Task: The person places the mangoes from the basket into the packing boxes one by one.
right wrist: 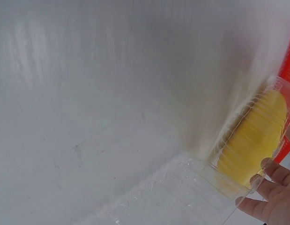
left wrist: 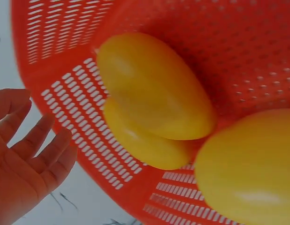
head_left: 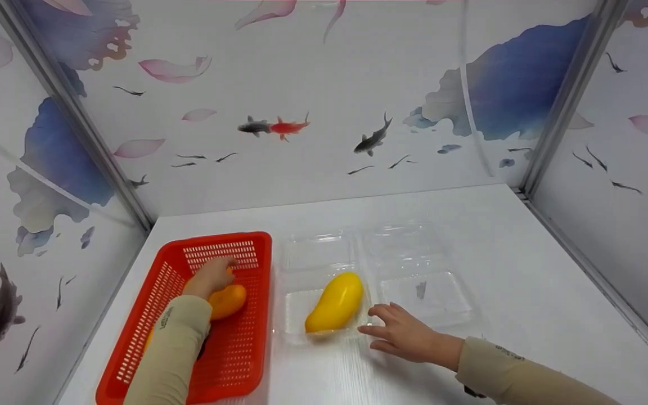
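We judge the smooth mangoes (head_left: 228, 302) in the red basket (head_left: 265, 309) at left, and the yellow one (head_left: 337, 302) in the clear tray (head_left: 448, 292), slippery and firm (perhaps light), best cupped mid-body by the left hand (head_left: 210, 278) or right hand (head_left: 405, 334), both empty, fingers apart.

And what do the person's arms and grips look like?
The left sleeve and right sleeve are long and beige. Each has small dark lettering toward its end, too tiny for me to read for sure. A little dark thing shows beneath the right one; I can't tell what it is. The left grip and right grip are bare hands.
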`<state>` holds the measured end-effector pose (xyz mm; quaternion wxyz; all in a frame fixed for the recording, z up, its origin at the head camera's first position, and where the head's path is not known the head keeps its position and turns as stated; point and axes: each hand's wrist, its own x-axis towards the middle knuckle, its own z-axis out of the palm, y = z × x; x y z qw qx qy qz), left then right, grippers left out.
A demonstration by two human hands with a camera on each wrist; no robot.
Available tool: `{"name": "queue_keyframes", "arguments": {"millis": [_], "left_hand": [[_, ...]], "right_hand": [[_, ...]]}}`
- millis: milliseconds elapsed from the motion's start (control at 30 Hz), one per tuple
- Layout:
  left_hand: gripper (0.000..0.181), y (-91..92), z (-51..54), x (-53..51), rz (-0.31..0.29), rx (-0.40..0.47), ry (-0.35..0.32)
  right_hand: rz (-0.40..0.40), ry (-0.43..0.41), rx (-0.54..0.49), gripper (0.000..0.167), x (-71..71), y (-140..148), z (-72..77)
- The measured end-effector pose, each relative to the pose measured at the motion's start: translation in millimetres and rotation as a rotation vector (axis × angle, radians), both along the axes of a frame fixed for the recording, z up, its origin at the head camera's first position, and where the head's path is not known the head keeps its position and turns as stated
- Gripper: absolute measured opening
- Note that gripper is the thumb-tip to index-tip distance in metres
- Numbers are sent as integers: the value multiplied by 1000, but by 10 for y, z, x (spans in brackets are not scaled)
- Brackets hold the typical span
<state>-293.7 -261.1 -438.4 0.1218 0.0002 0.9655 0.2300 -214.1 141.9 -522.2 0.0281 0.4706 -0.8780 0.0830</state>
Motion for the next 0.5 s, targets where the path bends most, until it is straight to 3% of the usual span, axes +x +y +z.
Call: {"name": "queue_keyframes", "arguments": {"millis": [167,300,500], "left_hand": [[51,-158,-174,158,17,-23,-66],[53,-236,-274,239,14,-2,-59],[60,-302,-390,281,19,24,-41]], "right_hand": [[-3,-24,7,39,3,-5,17],[4,-9,3,40,-1,-4,11],[25,57,-39,37,9,7,-16]]}}
